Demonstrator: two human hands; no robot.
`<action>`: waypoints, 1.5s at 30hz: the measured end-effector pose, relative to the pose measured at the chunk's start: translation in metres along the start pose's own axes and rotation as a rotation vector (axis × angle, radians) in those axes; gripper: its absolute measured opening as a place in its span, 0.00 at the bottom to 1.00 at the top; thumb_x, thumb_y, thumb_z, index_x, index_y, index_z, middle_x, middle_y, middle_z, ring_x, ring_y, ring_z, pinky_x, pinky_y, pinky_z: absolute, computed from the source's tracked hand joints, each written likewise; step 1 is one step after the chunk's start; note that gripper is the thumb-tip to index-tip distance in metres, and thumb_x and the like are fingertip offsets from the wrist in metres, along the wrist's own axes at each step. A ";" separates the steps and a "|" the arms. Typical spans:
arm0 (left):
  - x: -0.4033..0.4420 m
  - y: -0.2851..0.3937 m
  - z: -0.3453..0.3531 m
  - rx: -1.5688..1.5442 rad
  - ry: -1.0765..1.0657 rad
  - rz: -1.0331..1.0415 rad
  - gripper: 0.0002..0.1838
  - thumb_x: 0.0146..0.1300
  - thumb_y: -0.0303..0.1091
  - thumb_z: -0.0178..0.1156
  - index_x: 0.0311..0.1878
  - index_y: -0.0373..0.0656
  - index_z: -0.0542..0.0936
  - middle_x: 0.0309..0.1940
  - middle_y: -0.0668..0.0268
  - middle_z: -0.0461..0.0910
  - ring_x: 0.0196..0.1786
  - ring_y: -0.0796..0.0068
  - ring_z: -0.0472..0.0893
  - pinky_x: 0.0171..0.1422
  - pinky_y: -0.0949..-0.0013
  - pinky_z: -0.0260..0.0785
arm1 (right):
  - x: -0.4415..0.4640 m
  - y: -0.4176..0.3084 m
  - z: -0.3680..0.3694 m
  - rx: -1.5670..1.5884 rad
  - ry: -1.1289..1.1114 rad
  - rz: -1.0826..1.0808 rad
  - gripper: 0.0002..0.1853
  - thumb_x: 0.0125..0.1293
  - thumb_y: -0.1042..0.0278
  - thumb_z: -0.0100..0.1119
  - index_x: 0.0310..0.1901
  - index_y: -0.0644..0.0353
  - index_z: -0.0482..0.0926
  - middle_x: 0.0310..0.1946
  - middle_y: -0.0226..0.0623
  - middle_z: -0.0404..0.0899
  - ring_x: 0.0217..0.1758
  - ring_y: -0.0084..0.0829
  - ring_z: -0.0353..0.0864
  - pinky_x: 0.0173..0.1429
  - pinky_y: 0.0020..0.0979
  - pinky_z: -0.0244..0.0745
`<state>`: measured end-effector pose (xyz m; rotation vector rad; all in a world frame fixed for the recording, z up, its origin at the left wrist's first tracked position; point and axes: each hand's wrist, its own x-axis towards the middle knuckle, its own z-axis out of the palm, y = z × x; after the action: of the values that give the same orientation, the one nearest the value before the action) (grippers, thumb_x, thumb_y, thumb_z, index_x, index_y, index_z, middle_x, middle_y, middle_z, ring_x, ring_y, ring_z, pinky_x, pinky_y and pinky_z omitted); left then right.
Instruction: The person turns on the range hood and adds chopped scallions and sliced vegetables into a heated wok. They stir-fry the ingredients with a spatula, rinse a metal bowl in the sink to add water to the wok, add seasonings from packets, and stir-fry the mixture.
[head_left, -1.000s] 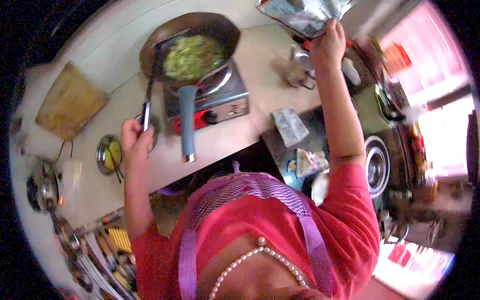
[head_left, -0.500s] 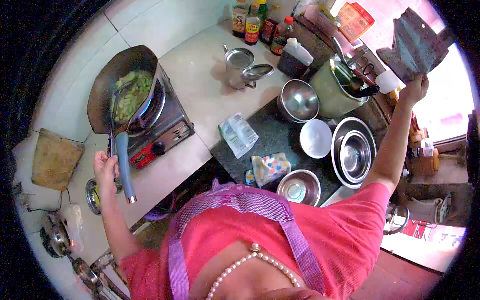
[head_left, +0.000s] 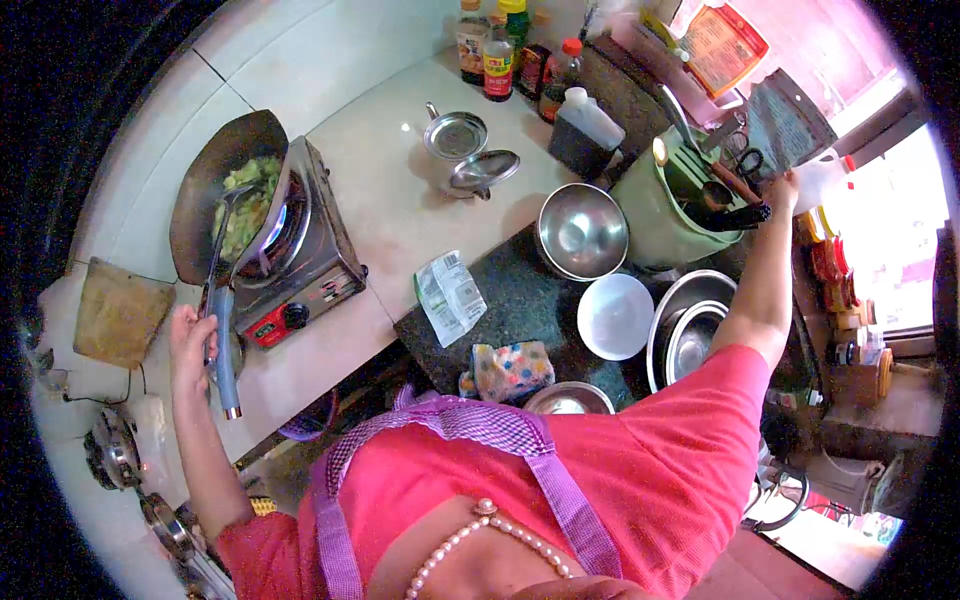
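At the left, my left hand [head_left: 192,340] is closed round the handle of a dark spatula [head_left: 218,250], beside the blue-grey handle of the wok [head_left: 200,190]. The spatula's head rests among chopped green vegetables [head_left: 250,215] in the wok. A blue flame shows under the wok on the portable stove [head_left: 305,260]. Far to the right, my right hand [head_left: 781,190] pinches the lower edge of a grey printed pouch [head_left: 785,120], near the window and behind the green utensil container [head_left: 650,200].
Steel bowls [head_left: 583,232], a white bowl [head_left: 615,317], a packet [head_left: 451,297] and a dotted cloth [head_left: 512,371] lie on the dark counter. A steel pot with its lid raised [head_left: 456,136] and sauce bottles [head_left: 498,65] stand farther back. A cutting board [head_left: 122,313] leans at left.
My right hand has carried the pouch from near the wall across to the window side, and lowered it slightly since the middle frame. The view has turned right. My left hand keeps the spatula.
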<state>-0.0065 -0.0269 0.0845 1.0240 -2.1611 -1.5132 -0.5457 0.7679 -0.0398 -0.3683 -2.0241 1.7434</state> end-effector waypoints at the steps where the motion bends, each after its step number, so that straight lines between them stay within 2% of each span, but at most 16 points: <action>1: -0.001 0.001 0.001 -0.001 0.005 -0.005 0.12 0.53 0.28 0.56 0.32 0.50 0.61 0.18 0.74 0.65 0.18 0.86 0.64 0.18 0.81 0.53 | -0.002 -0.003 0.002 -0.055 -0.031 -0.039 0.13 0.52 0.81 0.47 0.40 0.58 0.72 0.32 0.33 0.75 0.33 0.26 0.72 0.36 0.25 0.67; 6: 0.008 -0.012 -0.009 0.033 -0.061 0.048 0.10 0.53 0.28 0.56 0.32 0.48 0.63 0.20 0.73 0.66 0.19 0.85 0.64 0.18 0.80 0.53 | 0.011 -0.007 -0.042 -0.365 -0.097 -0.109 0.11 0.51 0.70 0.55 0.38 0.58 0.71 0.30 0.31 0.71 0.33 0.29 0.69 0.35 0.27 0.66; 8: -0.002 0.001 -0.006 -0.016 -0.068 -0.007 0.09 0.54 0.28 0.56 0.34 0.47 0.65 0.22 0.72 0.67 0.21 0.84 0.65 0.21 0.80 0.55 | 0.012 -0.022 -0.069 0.094 -0.133 -0.041 0.16 0.53 0.68 0.55 0.44 0.59 0.68 0.34 0.35 0.70 0.34 0.30 0.69 0.36 0.30 0.69; 9: -0.003 0.003 -0.005 -0.149 -0.089 -0.021 0.09 0.54 0.28 0.56 0.36 0.46 0.67 0.25 0.71 0.67 0.23 0.83 0.67 0.25 0.80 0.59 | 0.014 -0.038 -0.076 0.038 -0.211 -0.307 0.16 0.55 0.69 0.54 0.46 0.60 0.68 0.36 0.37 0.71 0.37 0.31 0.71 0.39 0.32 0.71; 14: 0.000 -0.005 -0.007 -0.705 -0.450 -0.101 0.08 0.57 0.27 0.54 0.39 0.40 0.68 0.39 0.58 0.74 0.41 0.67 0.76 0.46 0.65 0.70 | -0.287 -0.253 0.075 -0.115 -0.275 -0.641 0.17 0.61 0.68 0.50 0.52 0.64 0.69 0.48 0.38 0.72 0.49 0.27 0.70 0.53 0.28 0.64; 17: -0.010 -0.001 0.005 -0.842 -0.585 -0.072 0.12 0.57 0.26 0.54 0.43 0.37 0.66 0.39 0.56 0.73 0.42 0.61 0.77 0.48 0.60 0.70 | -0.423 -0.289 0.176 -0.371 -0.839 -0.612 0.21 0.62 0.60 0.48 0.54 0.61 0.67 0.48 0.40 0.70 0.49 0.30 0.71 0.53 0.31 0.67; 20: -0.017 -0.007 0.016 -0.863 -0.697 -0.075 0.19 0.56 0.27 0.55 0.51 0.37 0.64 0.39 0.58 0.72 0.42 0.66 0.75 0.48 0.61 0.71 | -0.560 -0.268 0.262 0.036 -1.388 0.031 0.27 0.64 0.53 0.45 0.60 0.60 0.57 0.52 0.41 0.67 0.55 0.34 0.67 0.55 0.36 0.66; 22: -0.022 -0.010 0.020 -0.758 -0.705 0.000 0.27 0.54 0.30 0.56 0.57 0.35 0.60 0.39 0.59 0.72 0.42 0.70 0.75 0.47 0.67 0.70 | -0.618 -0.256 0.305 0.173 -1.523 0.404 0.27 0.63 0.55 0.49 0.60 0.58 0.58 0.51 0.39 0.68 0.49 0.32 0.72 0.49 0.35 0.71; 25: -0.039 -0.002 0.004 -0.404 -0.755 0.276 0.30 0.59 0.29 0.53 0.63 0.40 0.54 0.49 0.58 0.70 0.49 0.71 0.72 0.53 0.67 0.66 | -0.662 -0.256 0.347 0.262 -1.643 0.611 0.32 0.61 0.57 0.53 0.62 0.56 0.52 0.41 0.35 0.74 0.39 0.29 0.75 0.39 0.31 0.73; 28: -0.046 -0.029 -0.032 -0.301 -0.677 0.461 0.26 0.59 0.28 0.53 0.60 0.40 0.58 0.49 0.60 0.70 0.46 0.76 0.73 0.47 0.72 0.68 | -0.676 -0.281 0.350 -0.056 -1.667 0.418 0.34 0.59 0.62 0.55 0.64 0.55 0.51 0.47 0.38 0.71 0.48 0.30 0.71 0.50 0.32 0.67; 31: -0.060 -0.062 -0.077 -0.686 -0.689 0.364 0.17 0.58 0.27 0.53 0.52 0.41 0.67 0.49 0.63 0.71 0.45 0.76 0.75 0.42 0.75 0.69 | -0.675 -0.298 0.352 -0.705 -1.470 -0.229 0.42 0.51 0.73 0.57 0.66 0.53 0.44 0.45 0.44 0.71 0.38 0.32 0.74 0.40 0.30 0.68; 32: -0.057 -0.079 -0.086 -0.667 -0.593 0.363 0.16 0.58 0.27 0.53 0.51 0.41 0.67 0.49 0.64 0.71 0.45 0.76 0.75 0.41 0.75 0.69 | -0.669 -0.298 0.351 -0.942 -1.439 -0.679 0.33 0.54 0.70 0.53 0.61 0.58 0.52 0.44 0.47 0.71 0.36 0.35 0.75 0.37 0.34 0.70; 34: -0.052 -0.108 -0.092 -0.633 -0.410 0.364 0.14 0.57 0.27 0.54 0.48 0.42 0.69 0.48 0.65 0.72 0.44 0.76 0.74 0.41 0.74 0.68 | -0.657 -0.296 0.351 -1.477 -0.849 -1.691 0.21 0.58 0.63 0.45 0.51 0.68 0.68 0.43 0.54 0.71 0.33 0.40 0.78 0.31 0.41 0.74; 36: -0.048 -0.121 -0.094 -0.751 -0.343 0.276 0.12 0.56 0.25 0.53 0.45 0.42 0.69 0.43 0.67 0.71 0.42 0.80 0.72 0.42 0.75 0.68 | -0.673 -0.340 0.356 -1.559 -0.776 -1.345 0.18 0.58 0.63 0.46 0.48 0.62 0.72 0.40 0.50 0.73 0.34 0.45 0.77 0.34 0.43 0.73; 41: -0.046 -0.148 -0.084 -0.912 -0.497 0.054 0.14 0.55 0.29 0.53 0.47 0.44 0.69 0.45 0.67 0.71 0.45 0.75 0.73 0.43 0.71 0.67 | -0.649 -0.407 0.316 -1.185 -0.840 -1.495 0.17 0.56 0.64 0.51 0.50 0.45 0.72 0.34 0.40 0.76 0.33 0.43 0.77 0.35 0.42 0.72; 45: -0.046 -0.149 -0.078 -0.939 -0.563 0.025 0.19 0.55 0.29 0.54 0.52 0.44 0.66 0.47 0.65 0.70 0.47 0.72 0.72 0.45 0.69 0.67 | -0.662 -0.413 0.311 -1.452 -0.809 -1.617 0.16 0.57 0.65 0.50 0.48 0.47 0.73 0.34 0.39 0.76 0.32 0.41 0.77 0.35 0.41 0.72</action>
<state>0.1294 -0.0760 -0.0128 0.2541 -1.3451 -2.6112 -0.0897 0.1157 0.2297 1.3829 -2.2893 -0.7530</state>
